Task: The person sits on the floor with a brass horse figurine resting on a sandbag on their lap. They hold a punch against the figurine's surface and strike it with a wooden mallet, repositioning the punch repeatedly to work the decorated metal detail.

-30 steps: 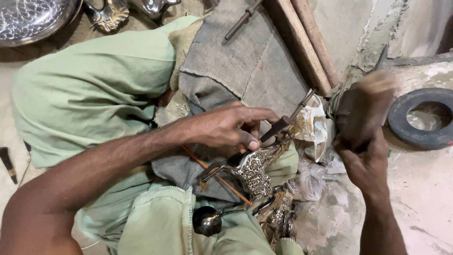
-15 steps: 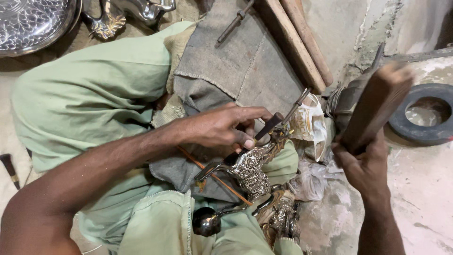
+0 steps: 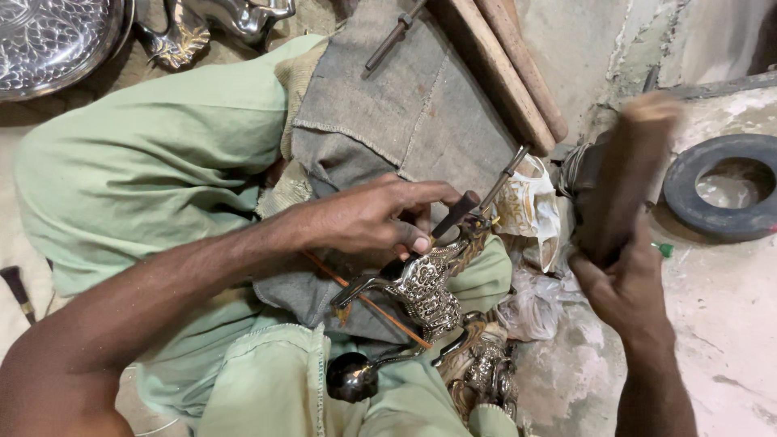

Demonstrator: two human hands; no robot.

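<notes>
Under our left hand (image 3: pixel 368 217) lies the ornate metal piece (image 3: pixel 425 287), its long axis running from lower left to upper right; our fingers clamp a dark punch (image 3: pixel 453 214) slanting onto it; right of it our right hand (image 3: pixel 627 283) grips a blurred wooden mallet (image 3: pixel 627 174); beyond lie burlap (image 3: pixel 396 105), wooden sticks (image 3: pixel 506 69) and a rubber ring (image 3: pixel 720 194); the piece's lower end is hard to make out.

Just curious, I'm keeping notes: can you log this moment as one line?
left hand: holds punch on ornate metal piece | right hand: wooden mallet raised
</notes>
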